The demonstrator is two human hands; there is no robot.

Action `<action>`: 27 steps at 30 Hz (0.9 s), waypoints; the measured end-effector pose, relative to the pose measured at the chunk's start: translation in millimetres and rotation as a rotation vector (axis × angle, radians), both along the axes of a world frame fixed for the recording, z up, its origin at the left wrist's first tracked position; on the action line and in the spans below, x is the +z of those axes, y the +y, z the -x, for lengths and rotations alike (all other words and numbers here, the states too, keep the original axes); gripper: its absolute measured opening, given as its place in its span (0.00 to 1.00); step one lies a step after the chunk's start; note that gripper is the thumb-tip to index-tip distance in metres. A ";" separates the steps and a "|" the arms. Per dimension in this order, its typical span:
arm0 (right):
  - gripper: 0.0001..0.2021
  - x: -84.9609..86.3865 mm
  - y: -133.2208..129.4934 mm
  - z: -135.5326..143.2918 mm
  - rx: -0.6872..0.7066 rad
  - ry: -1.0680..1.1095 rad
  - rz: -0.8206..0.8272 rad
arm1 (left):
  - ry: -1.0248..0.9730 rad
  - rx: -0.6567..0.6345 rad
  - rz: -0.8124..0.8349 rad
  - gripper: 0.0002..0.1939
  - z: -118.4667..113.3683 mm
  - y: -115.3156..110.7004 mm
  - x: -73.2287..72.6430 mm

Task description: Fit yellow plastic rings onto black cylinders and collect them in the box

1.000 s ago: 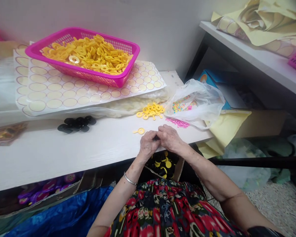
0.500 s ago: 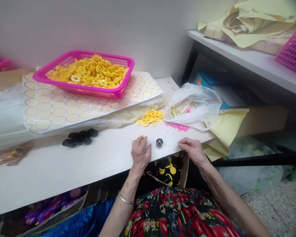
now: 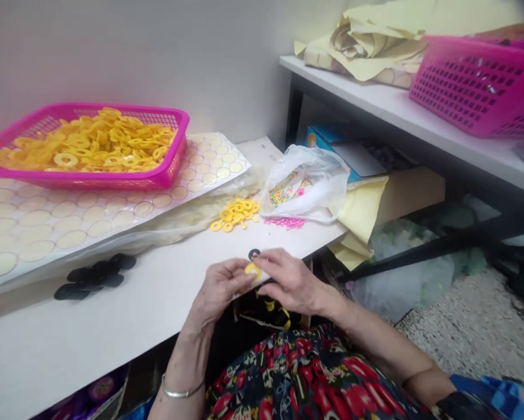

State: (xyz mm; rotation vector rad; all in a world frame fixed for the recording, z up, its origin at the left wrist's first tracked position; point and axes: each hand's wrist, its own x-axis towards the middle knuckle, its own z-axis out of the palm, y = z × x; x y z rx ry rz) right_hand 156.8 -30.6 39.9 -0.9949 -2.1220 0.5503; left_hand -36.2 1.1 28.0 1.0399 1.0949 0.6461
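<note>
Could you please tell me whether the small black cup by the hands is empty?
The small black cup is not empty: pink bits show inside its rim. How full it is, I cannot tell.

A silvery bangle (image 3: 183,394), thin and smooth, rings the left wrist. The patterned garment (image 3: 305,379) is dark, crowded with red, cream and green shapes — a dark sleeve (image 3: 460,404) shows near right. Left fingers (image 3: 230,269) and right fingers (image 3: 274,261) — bare.

yel. ring (image 3: 254,266) partly hid. by fingers (image 3: 271,268)
</note>
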 end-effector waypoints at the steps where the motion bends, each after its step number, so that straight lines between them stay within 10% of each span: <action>1: 0.18 2.7 -1.9 2.8 0.042 -0.048 -0.004 | -0.026 -0.066 0.054 0.15 -3.7 -3.8 4.4; 8: 0.09 0.3 -4.7 5.5 0.077 -0.041 0.165 | -0.038 -0.101 0.170 0.14 -7.5 -5.2 1.6; 15: 0.06 -30.2 30.1 18.3 -0.159 -0.026 0.151 | 0.069 0.387 -0.017 0.16 -2.2 12.2 -22.0; 27: 0.02 -48.1 41.5 27.0 -0.178 -0.042 0.264 | 0.022 0.423 -0.048 0.16 -34.9 15.0 -38.9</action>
